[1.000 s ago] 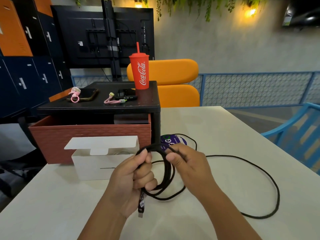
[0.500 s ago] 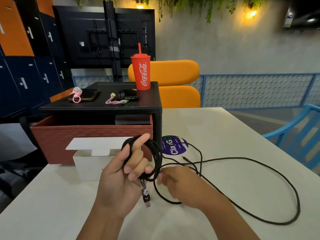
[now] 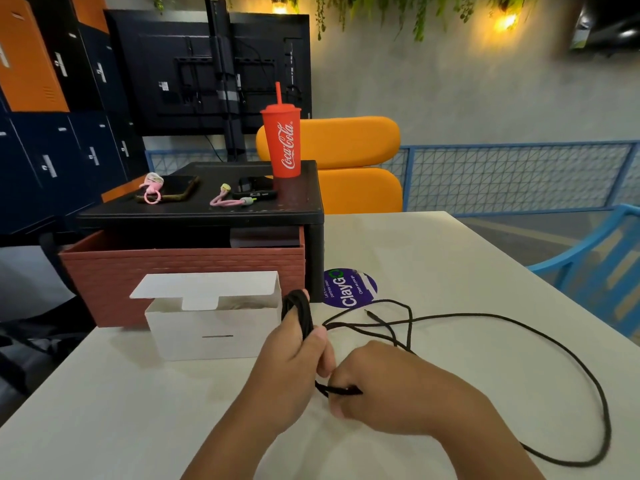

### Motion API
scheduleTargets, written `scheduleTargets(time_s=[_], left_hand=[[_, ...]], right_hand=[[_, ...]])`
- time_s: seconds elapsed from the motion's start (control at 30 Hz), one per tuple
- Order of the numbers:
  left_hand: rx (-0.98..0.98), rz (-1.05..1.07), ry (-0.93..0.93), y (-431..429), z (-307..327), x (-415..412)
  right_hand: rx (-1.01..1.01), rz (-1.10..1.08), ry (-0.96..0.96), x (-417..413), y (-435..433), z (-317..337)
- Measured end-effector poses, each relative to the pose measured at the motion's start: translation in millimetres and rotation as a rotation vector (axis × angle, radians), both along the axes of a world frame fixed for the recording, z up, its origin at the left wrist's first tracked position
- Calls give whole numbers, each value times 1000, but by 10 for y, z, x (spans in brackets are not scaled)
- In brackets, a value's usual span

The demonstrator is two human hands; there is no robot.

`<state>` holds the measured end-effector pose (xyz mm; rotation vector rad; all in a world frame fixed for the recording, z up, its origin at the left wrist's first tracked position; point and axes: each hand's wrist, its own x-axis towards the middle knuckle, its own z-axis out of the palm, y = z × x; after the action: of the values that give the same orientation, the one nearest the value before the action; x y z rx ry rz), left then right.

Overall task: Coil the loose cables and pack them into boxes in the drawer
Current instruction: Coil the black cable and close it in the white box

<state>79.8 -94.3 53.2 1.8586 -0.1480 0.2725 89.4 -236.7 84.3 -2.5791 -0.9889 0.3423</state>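
Left hand (image 3: 291, 368) curled round the coiled turns of the black cable (image 3: 300, 308), beside the open white box (image 3: 214, 334). Right hand (image 3: 391, 389) pinches a strand below the coil. Uncoiled length lies looped on the tabletop (image 3: 450, 265), rightward. Brick-patterned drawer (image 3: 180, 271) open behind the box.

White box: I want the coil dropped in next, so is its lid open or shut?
Open. The white box has its lid folded back, tuck tab hanging over the mouth; contents cannot be told.
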Motion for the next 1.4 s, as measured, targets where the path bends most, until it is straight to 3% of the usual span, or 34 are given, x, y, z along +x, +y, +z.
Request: scheduleTargets(time_s=[0.13, 0.27, 0.43, 0.57, 0.67, 0.8, 0.97, 1.13, 1.2, 1.4], left_hand=[[83, -35, 57, -5, -43, 2], [-62, -234, 122, -53, 46, -72], [-257, -385, 156, -73, 158, -136], [-460, -366, 134, -18, 145, -127], [-641, -302, 112, 11, 161, -105], [-827, -224, 108, 78, 174, -52], [-866, -168, 110, 122, 165, -13], [-814, -140, 113, 101, 143, -7], [-785, -148, 117, 91, 138, -10], [-702, -162, 128, 56, 128, -25]], right_hand=[[224, -50, -38, 32, -69, 28], [571, -148, -23, 68, -132, 36], [923, -233, -212, 150, -159, 32], [689, -415, -524, 417, -307, -143], [558, -581, -459, 566, -442, -277], [526, -623, -314, 573, -487, -350], [267, -734, -411, 521, -516, -271], [-234, -866, 37, 427, -638, -179], [-309, -858, 165, 380, -676, -178], [-440, -752, 294, 363, -710, -161]])
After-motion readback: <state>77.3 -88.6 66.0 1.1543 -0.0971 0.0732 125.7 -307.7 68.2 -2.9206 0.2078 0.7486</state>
